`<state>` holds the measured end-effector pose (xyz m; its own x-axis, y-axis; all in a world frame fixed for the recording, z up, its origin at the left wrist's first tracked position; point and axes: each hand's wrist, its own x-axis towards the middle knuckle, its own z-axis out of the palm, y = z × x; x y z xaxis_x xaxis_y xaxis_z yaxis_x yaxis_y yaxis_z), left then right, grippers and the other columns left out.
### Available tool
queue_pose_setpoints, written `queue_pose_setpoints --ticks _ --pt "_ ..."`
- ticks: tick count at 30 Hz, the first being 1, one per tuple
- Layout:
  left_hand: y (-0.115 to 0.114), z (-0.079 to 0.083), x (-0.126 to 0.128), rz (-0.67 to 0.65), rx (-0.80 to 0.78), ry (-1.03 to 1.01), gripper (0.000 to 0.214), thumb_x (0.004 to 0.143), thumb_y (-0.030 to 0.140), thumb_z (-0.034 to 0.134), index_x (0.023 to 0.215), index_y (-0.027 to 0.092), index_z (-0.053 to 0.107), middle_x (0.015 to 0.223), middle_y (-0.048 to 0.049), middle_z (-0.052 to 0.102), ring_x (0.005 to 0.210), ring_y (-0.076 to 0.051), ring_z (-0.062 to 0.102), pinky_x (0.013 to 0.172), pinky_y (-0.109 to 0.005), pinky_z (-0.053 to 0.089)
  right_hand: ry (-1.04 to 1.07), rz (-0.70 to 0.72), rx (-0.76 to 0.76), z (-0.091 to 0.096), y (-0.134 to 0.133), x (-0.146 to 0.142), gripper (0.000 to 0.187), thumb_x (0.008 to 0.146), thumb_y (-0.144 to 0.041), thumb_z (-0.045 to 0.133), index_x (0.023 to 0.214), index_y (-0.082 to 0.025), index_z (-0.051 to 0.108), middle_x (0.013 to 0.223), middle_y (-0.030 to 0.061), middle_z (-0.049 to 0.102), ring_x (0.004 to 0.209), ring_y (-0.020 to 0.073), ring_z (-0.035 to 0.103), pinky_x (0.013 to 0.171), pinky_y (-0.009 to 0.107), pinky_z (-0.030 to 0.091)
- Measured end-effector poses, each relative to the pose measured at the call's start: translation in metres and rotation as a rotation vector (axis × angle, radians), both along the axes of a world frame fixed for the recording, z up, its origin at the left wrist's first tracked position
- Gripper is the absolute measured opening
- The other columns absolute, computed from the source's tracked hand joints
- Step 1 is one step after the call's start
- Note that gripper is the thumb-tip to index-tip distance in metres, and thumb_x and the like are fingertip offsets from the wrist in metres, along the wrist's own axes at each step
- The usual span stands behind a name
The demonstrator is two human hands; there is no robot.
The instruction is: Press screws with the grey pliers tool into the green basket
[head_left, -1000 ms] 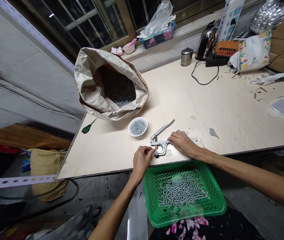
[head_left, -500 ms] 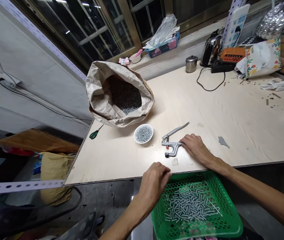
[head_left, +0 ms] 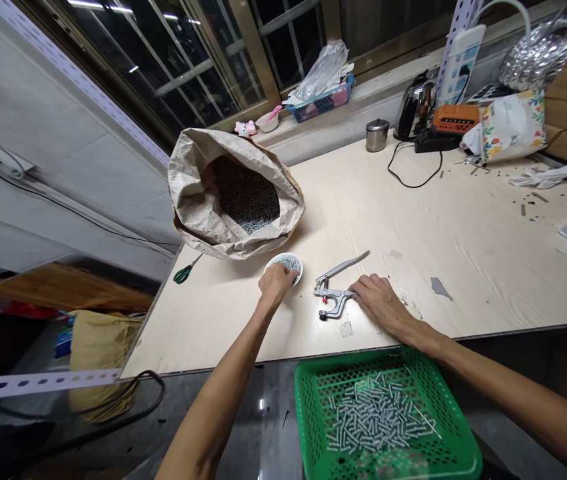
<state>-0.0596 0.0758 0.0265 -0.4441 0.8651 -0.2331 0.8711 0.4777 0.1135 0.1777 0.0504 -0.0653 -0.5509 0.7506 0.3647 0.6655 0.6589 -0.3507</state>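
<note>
My left hand [head_left: 276, 283] reaches over a small white bowl [head_left: 300, 269] of tiny shiny metal pieces [head_left: 290, 261]. Its fingers are closed and dip into the bowl; what they pinch, if anything, is too small to make out. On the tabletop lies a pair of grey snap-fastener pliers [head_left: 336, 295], handles spread and jaw towards the left. My right hand [head_left: 377, 303] rests on the table, its fingers closed on the end of the lower handle. Below the table edge, a green plastic basket [head_left: 308, 427] holds many short metal tubes [head_left: 378, 413].
Behind the bowl stands an open paper sack [head_left: 188, 180] of dark metal pieces. Green-handled scissors [head_left: 183, 273] lie at the left edge. Further back are a metal canister [head_left: 377, 137], a kettle [head_left: 416, 107] and a cable [head_left: 416, 183]. A grey scrap [head_left: 440, 288] lies right of my right hand.
My left hand has moved from above the basket's edge forward and left to the bowl. My right hand stays at the pliers' handle. The view has shifted slightly.
</note>
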Motion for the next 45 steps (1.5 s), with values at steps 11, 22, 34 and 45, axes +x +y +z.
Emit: queue_pose_setpoints --ticks 11,22,34,45 --pt "-0.009 0.003 0.000 -0.093 -0.014 0.031 0.023 0.084 0.032 0.050 0.074 0.019 0.067 0.080 -0.0049 0.070 0.079 -0.019 0.064 0.059 -0.025 0.039 -0.008 -0.013 0.035 -0.002 -0.001 -0.002 0.015 0.091 -0.013 0.046 0.091 -0.018 0.060 0.085 0.0050 0.057 0.080 0.0194 0.045 0.069 0.032 0.029" --pt "0.000 -0.001 0.010 -0.040 -0.020 0.128 0.019 0.080 0.026 0.053 0.083 0.019 0.070 0.093 -0.0107 0.072 0.092 -0.026 0.066 0.068 -0.029 0.047 -0.003 -0.042 0.090 -0.006 0.000 -0.004 0.014 0.090 -0.012 0.048 0.088 -0.019 0.061 0.084 0.0040 0.058 0.079 0.0189 0.045 0.069 0.031 0.028" --pt "-0.005 0.001 0.004 -0.126 -0.042 0.160 0.019 0.082 0.025 0.052 0.080 0.019 0.070 0.089 -0.0103 0.072 0.089 -0.026 0.066 0.067 -0.029 0.045 -0.002 -0.034 0.086 -0.001 -0.002 -0.003 0.018 0.091 -0.012 0.044 0.087 -0.019 0.060 0.083 0.0049 0.058 0.079 0.0191 0.045 0.068 0.032 0.029" --pt "-0.011 0.001 -0.005 -0.163 0.058 0.160 0.023 0.086 0.029 0.051 0.087 0.018 0.071 0.101 -0.0099 0.069 0.090 -0.024 0.065 0.067 -0.027 0.043 0.009 -0.039 0.091 -0.004 -0.001 -0.004 0.017 0.091 -0.013 0.045 0.087 -0.019 0.060 0.083 0.0046 0.058 0.078 0.0192 0.044 0.069 0.032 0.028"
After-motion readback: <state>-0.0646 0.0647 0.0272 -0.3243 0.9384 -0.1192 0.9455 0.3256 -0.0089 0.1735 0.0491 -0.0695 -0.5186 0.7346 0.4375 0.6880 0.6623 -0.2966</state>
